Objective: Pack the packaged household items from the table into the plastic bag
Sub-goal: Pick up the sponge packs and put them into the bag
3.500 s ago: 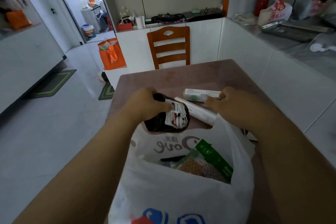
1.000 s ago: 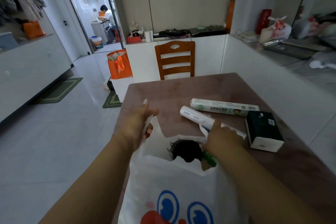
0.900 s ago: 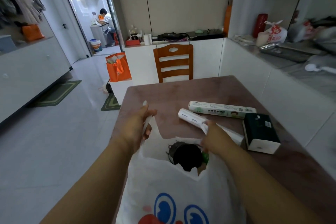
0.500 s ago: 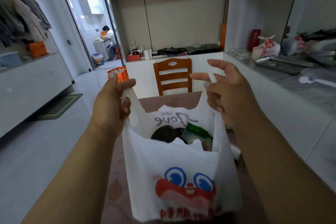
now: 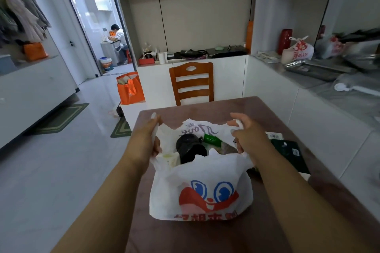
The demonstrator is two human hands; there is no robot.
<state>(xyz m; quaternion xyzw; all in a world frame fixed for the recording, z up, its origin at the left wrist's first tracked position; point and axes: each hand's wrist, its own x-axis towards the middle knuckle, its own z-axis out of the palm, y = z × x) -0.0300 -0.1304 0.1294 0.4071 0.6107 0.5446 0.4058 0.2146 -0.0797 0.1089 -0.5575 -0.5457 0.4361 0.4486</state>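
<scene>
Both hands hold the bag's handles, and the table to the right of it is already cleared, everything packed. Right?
Not cleared. The head view shows a dark green box on the table right of the plastic bag, unpacked. The left hand and right hand do hold the handles.

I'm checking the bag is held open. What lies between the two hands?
In the head view, the white plastic bag's open mouth spans between the left hand and right hand, showing a black round package and a green packet inside.
</scene>
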